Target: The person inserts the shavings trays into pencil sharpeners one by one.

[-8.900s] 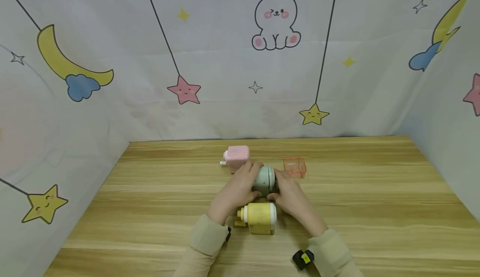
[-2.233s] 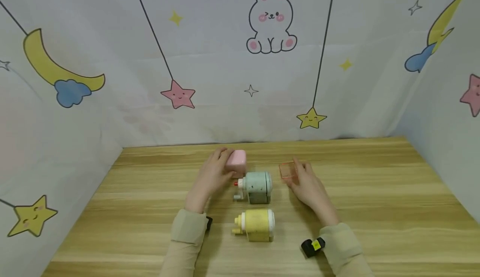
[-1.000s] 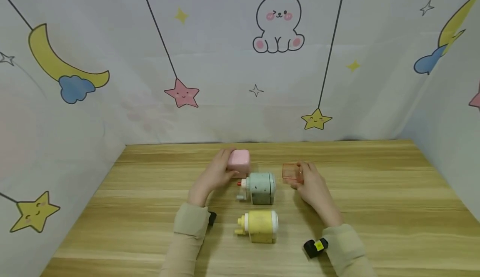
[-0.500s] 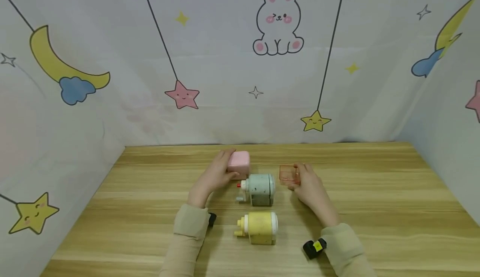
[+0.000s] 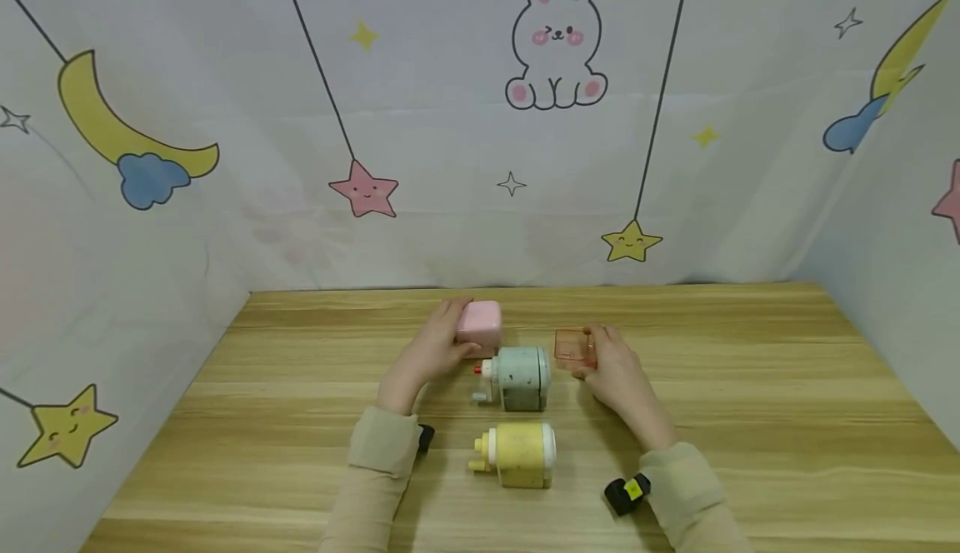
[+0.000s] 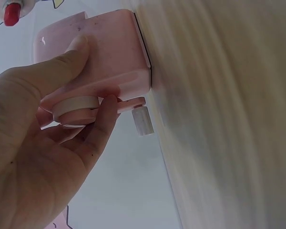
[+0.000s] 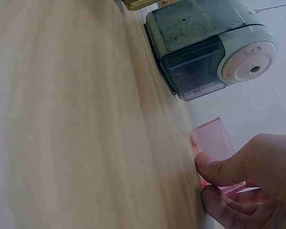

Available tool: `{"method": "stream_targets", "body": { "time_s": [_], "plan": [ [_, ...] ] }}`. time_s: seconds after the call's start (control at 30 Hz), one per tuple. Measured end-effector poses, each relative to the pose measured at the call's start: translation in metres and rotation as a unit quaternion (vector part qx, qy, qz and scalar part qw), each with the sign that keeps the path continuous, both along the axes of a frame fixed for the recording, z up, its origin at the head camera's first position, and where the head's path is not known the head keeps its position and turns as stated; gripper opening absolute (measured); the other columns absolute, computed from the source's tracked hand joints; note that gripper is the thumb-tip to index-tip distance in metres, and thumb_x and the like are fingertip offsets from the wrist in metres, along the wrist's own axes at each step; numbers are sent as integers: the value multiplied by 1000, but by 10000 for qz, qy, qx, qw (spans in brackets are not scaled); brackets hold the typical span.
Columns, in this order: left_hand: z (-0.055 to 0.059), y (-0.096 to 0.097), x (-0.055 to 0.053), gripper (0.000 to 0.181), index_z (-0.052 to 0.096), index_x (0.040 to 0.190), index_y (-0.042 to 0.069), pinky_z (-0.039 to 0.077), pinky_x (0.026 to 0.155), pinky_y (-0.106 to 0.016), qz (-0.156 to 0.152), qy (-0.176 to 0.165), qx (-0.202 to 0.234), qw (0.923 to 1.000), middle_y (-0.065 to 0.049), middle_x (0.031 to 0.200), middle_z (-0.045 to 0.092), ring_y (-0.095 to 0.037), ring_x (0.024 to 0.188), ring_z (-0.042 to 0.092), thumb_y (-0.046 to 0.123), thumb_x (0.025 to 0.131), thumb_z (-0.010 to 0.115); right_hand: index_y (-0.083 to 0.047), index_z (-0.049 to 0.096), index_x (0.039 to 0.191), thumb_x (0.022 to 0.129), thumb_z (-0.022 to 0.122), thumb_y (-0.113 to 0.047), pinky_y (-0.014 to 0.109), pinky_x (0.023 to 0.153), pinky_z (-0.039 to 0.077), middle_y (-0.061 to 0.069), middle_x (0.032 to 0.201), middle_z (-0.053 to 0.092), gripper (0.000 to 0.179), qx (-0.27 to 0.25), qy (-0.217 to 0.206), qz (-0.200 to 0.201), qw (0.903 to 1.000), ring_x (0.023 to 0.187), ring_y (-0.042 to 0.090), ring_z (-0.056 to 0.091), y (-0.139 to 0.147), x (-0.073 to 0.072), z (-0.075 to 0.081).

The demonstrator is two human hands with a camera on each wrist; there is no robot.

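My left hand (image 5: 427, 360) grips a pink pencil sharpener (image 5: 481, 324) at the back of the table. In the left wrist view its thumb lies along the pink body (image 6: 105, 55), with the fingers around the crank side. To the right, my right hand (image 5: 621, 376) pinches a clear pinkish shavings drawer (image 5: 567, 348), close to the tabletop and apart from the pink sharpener. Between the hands and nearer me stands a mint-green pencil sharpener (image 5: 521, 380), its dark clear drawer (image 7: 195, 71) in place. In front of that is a yellow pencil sharpener (image 5: 522, 455).
Everything is on a wood-grain table (image 5: 750, 420). A white cloth backdrop (image 5: 450, 120) printed with stars, moons and a rabbit hangs behind it and at both sides. The mint sharpener stands close to the front of the pink one.
Earlier both hands held the mint sharpener; it now stands free. My left hand has gone to the pink sharpener, my right to the drawer. Over the last second the drawer has shifted slightly left.
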State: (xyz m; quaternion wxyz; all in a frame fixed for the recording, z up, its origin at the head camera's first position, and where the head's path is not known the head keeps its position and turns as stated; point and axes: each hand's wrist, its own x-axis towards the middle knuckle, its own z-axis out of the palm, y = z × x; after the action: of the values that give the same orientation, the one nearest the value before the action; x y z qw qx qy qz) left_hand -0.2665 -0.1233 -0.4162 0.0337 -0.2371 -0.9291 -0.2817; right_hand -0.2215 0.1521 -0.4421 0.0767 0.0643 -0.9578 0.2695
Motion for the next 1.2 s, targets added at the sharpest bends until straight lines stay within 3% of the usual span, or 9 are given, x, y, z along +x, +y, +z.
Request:
{"method": "stream_targets", "body": {
  "time_s": [0.5,0.77,1.2],
  "plan": [
    [-1,5,-2,63,39,141,0,44,105,-49,-20,-185,82,9998,-21,132,50,-34,121,51,11,87,70,6,51,127,76,79,-10,54,91,49,25,120,55,59,-52,-81,53,9999,105,41,58,-6,-2,-1],
    [-1,6,-2,64,39,141,-1,45,103,-49,-92,-97,33,9999,-22,132,51,-35,121,52,12,86,70,4,50,127,79,77,-12,54,91,48,23,120,55,58,-93,-205,33,9997,104,39,58,-10,-3,-1],
    [-2,10,-5,63,40,140,-1,46,101,-48,-198,-23,19,9998,-21,128,52,-33,117,53,13,87,70,6,51,126,78,78,-10,52,88,50,22,115,56,58,-88,-35,147,9998,98,36,59,-16,-5,1]
  ]
}}
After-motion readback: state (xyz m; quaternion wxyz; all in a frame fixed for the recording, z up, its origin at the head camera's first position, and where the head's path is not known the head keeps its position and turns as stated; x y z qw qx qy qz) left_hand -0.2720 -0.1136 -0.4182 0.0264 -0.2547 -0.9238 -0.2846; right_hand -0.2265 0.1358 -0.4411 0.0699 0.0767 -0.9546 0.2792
